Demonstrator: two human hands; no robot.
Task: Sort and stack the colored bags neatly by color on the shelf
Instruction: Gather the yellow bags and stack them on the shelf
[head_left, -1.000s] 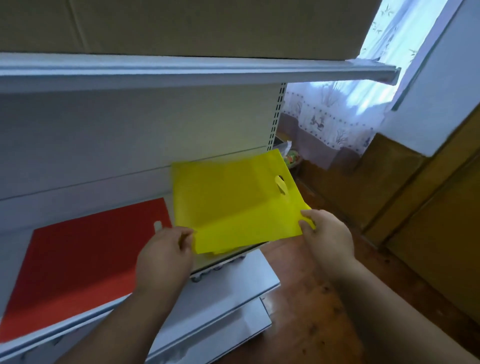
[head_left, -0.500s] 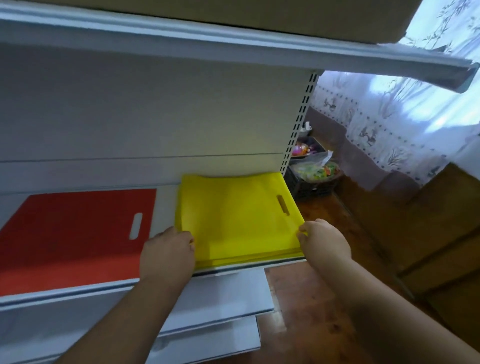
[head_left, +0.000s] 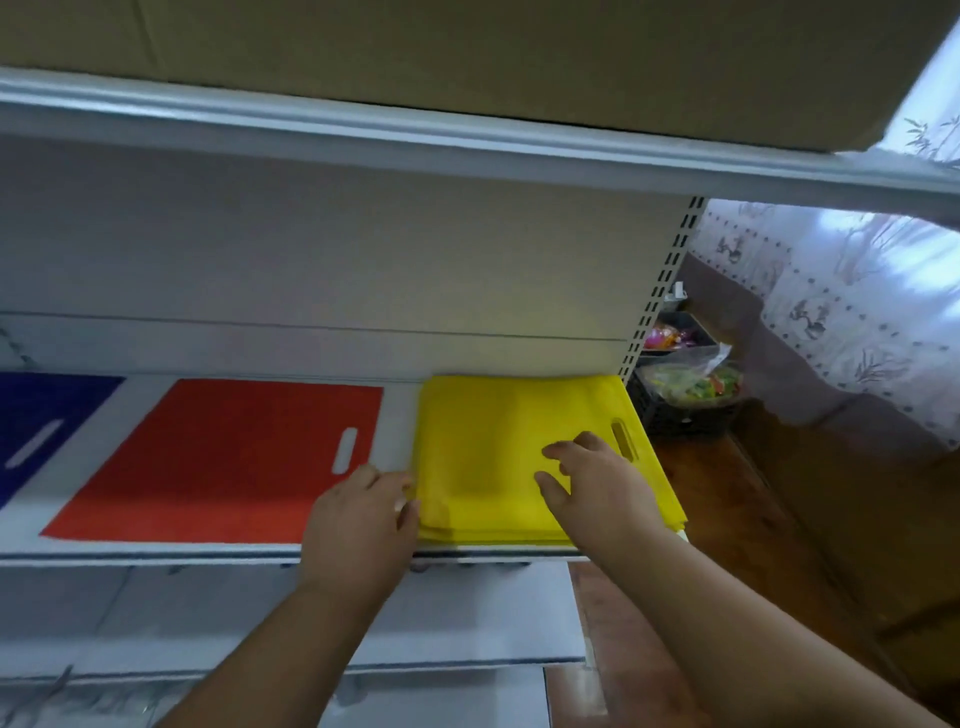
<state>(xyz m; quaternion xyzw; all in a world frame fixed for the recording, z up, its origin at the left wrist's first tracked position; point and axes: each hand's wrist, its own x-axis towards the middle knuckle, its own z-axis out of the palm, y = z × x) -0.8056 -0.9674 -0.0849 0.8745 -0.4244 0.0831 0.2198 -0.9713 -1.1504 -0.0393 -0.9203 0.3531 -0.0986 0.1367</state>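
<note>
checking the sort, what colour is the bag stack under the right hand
Yellow: the bag stack under the right hand, head view.

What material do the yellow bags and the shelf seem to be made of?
Yellow bags: probably thin non-woven fabric, matte; they lie flat with a punched handle slot, and their layered edges show at the front. Shelf: apparently white painted metal, smooth, with a slotted upright.

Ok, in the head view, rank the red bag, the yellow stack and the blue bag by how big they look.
1. Red bag: largest.
2. Yellow stack: slightly smaller, partly under the right hand.
3. Blue bag: smallest, but cut off by the frame edge, so its full size is unsure.
</note>
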